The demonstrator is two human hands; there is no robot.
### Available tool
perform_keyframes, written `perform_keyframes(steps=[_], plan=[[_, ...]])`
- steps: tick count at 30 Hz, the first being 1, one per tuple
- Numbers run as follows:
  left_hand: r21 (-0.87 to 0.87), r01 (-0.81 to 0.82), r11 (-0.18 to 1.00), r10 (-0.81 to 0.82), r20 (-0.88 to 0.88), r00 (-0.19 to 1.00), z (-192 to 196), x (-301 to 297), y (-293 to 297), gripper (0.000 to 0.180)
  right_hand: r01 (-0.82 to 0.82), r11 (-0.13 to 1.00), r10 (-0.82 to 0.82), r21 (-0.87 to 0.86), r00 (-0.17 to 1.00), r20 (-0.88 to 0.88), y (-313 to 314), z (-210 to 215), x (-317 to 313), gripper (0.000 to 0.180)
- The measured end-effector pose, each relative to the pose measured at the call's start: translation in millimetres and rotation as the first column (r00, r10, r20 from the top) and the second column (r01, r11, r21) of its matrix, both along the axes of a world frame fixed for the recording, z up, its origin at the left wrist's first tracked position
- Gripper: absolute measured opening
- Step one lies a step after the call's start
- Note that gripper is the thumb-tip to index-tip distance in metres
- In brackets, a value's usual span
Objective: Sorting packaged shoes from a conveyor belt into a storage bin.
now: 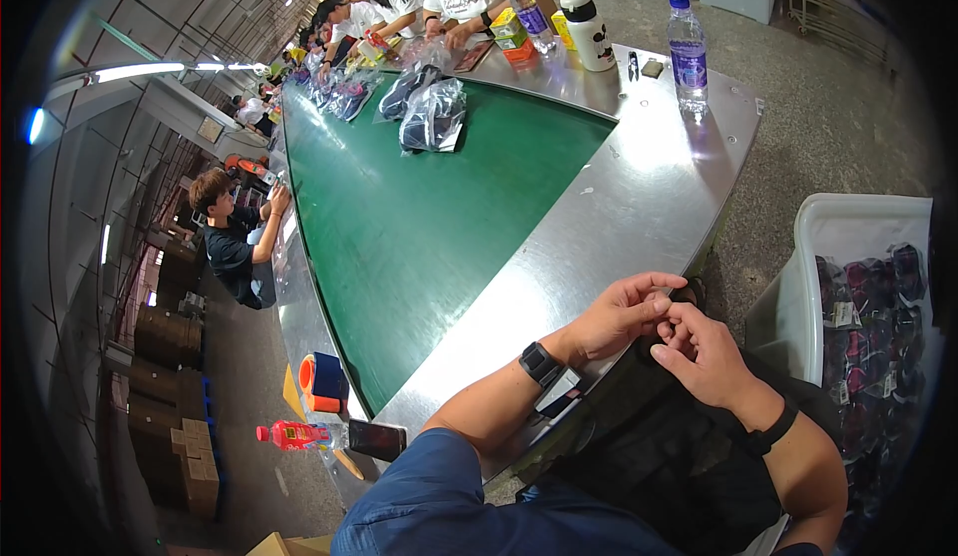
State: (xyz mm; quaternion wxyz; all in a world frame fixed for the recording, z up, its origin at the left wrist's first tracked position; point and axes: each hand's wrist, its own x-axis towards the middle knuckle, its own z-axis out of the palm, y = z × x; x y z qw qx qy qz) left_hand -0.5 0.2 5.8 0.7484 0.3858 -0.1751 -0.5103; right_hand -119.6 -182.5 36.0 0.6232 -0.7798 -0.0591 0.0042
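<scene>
Over the near edge of the steel table rim (559, 247), my two hands meet at the fingertips. My left hand (621, 318), with a dark watch on its wrist, has its index finger stretched out and its thumb toward the other hand. Bent fingers and a thumb held apart mark my right hand (707, 354), which has a black band on the wrist. I see nothing held in either hand. Under the left wrist, a small dark and white object (561, 396) lies at the table edge.
Bagged dark goods (433, 117) lie on the green conveyor belt (429, 227). A water bottle (689, 57) and a white flask (589, 32) stand at the far right. A bin (810, 286) of bagged goods is at right; a phone (377, 440) and tape rolls (323, 381) at left. Co-workers line the belt.
</scene>
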Motion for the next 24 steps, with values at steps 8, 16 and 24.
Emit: perform_keyframes(steps=[8,16,24], plan=[[0.008,0.002,1.000,-0.002,0.000,1.000,-0.5,0.3,0.5,0.046,0.002,1.000,-0.002,-0.006,1.000,-0.011,0.2,1.3,-0.4,0.036],[0.015,0.003,1.000,-0.003,0.003,1.000,0.3,0.4,0.2,0.045,0.002,1.000,-0.002,-0.019,1.000,-0.010,0.2,1.2,-0.2,0.037],[0.000,-0.004,1.000,0.004,0.005,1.000,-1.1,-0.2,-0.2,0.044,0.002,1.000,-0.002,-0.023,1.000,0.006,0.1,-0.3,-0.3,0.040]])
